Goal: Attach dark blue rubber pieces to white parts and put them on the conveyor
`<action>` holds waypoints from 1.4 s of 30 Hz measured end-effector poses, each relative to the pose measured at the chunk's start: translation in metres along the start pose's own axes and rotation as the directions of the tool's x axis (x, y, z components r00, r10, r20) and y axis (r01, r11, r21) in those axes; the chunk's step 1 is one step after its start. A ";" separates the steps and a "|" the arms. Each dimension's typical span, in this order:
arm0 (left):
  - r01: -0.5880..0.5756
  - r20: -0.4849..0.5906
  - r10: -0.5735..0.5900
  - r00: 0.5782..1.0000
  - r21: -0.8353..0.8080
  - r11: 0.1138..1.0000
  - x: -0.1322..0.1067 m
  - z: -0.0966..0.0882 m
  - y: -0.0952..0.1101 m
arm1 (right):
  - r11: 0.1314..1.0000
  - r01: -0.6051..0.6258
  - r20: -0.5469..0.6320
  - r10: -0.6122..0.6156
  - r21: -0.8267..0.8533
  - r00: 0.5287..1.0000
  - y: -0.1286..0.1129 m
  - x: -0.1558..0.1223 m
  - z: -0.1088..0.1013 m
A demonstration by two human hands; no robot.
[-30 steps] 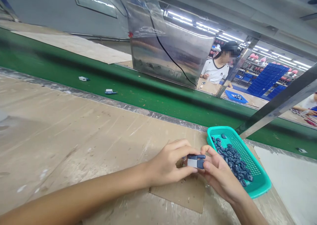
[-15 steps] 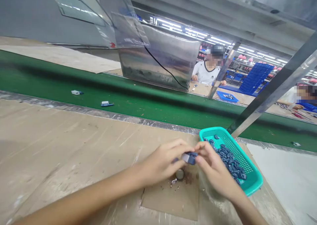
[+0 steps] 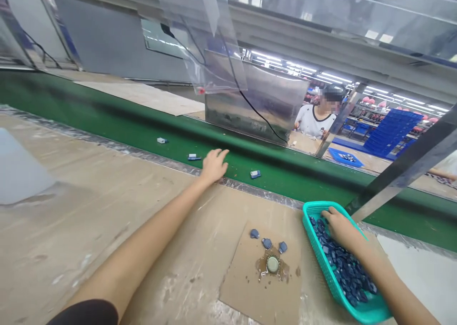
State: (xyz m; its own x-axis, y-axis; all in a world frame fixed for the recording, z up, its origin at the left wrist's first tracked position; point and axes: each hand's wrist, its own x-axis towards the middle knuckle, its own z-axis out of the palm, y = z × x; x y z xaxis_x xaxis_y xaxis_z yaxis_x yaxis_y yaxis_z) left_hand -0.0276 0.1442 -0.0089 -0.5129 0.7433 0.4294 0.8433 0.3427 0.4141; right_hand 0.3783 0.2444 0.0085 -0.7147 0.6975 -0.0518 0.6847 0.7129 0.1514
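Observation:
My left hand (image 3: 213,164) is stretched out over the near edge of the green conveyor belt (image 3: 117,122), fingers apart, holding nothing. A small blue and white part (image 3: 255,174) lies on the belt just right of it. My right hand (image 3: 337,226) reaches into the teal basket (image 3: 367,310) of several small dark blue pieces (image 3: 348,272), fingers curled down among them; what they grip is hidden. Three loose blue pieces (image 3: 267,242) and a small round cap (image 3: 273,264) lie on a cardboard square (image 3: 250,291) between my arms.
Two more small parts (image 3: 193,157) ride the belt to the left. A metal box (image 3: 257,101) with a black cable stands beyond the belt. A slanted metal post (image 3: 403,165) rises behind the basket. Another person in a white shirt (image 3: 316,117) sits opposite, beside blue crates (image 3: 387,129).
Both hands held a small blue and white part together in front of me. Now my left hand has reached to the belt, where the part lies, and my right hand has gone into the basket.

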 end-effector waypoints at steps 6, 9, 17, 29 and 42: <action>0.226 -0.033 -0.227 0.973 -0.011 0.974 0.002 -0.018 -0.055 | 0.990 -0.037 -0.098 0.051 0.140 0.994 0.010 0.000 -0.005; 0.229 -0.016 -0.231 0.973 -0.091 0.969 0.003 -0.017 -0.059 | 0.972 -0.037 -0.188 0.082 0.230 0.979 0.001 -0.010 -0.023; 0.343 -0.008 -0.390 0.921 -0.460 0.819 0.004 -0.022 -0.043 | 0.407 0.310 -0.294 -0.103 0.859 0.950 -0.108 -0.063 -0.058; 0.422 0.466 0.059 0.883 -0.842 0.337 -0.019 -0.055 0.084 | 0.660 0.429 -0.313 -0.294 0.617 0.903 -0.136 -0.065 -0.020; -0.435 0.143 0.705 0.695 -0.697 0.570 -0.112 -0.069 0.163 | -0.070 0.361 -0.300 0.422 0.930 0.855 -0.097 -0.074 -0.052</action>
State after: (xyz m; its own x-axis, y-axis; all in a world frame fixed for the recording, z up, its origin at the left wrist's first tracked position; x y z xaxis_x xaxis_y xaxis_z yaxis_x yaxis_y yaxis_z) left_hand 0.1560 0.0765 0.0657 0.2609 0.8402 0.4755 0.5918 -0.5283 0.6088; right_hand 0.3576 0.1195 0.0491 -0.3652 0.8757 0.3159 -0.1730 0.2696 -0.9473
